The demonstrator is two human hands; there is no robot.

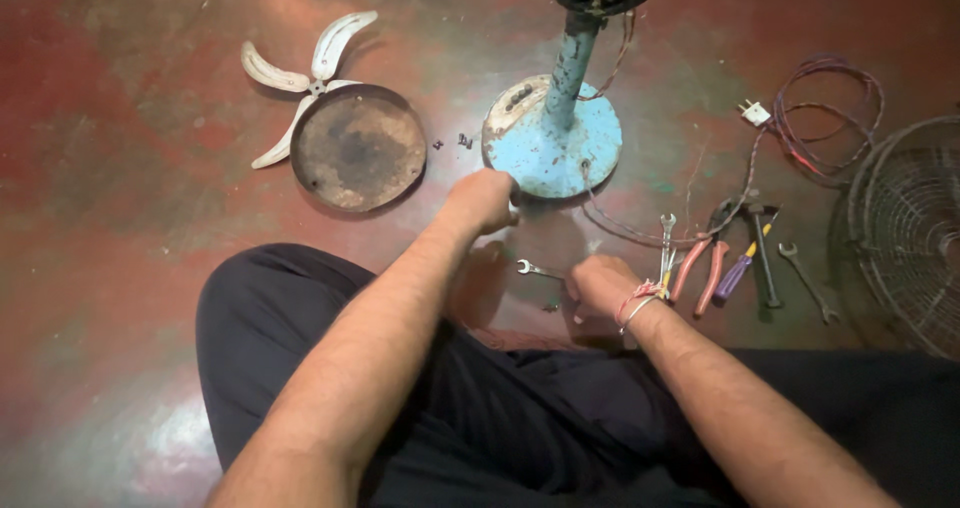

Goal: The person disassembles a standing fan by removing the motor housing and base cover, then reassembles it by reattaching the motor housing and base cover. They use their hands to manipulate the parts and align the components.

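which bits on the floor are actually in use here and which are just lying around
In use:
- left hand at the rim of the blue fan base
- right hand on a small spanner

Lying about:
- fan blade
- round rusty plate
- pliers
- wire guard
- plug and cord

Red floor (120, 168) carries a blue fan base (555, 143); round rusty plate (358, 148); fan blade (300, 73); pliers (700, 263); spanners (810, 278); wire guard (915, 228).

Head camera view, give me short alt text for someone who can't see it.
A seated person's left hand touches the edge of a blue fan stand base while the right hand grips a small spanner on a red floor; pliers lie nearby.
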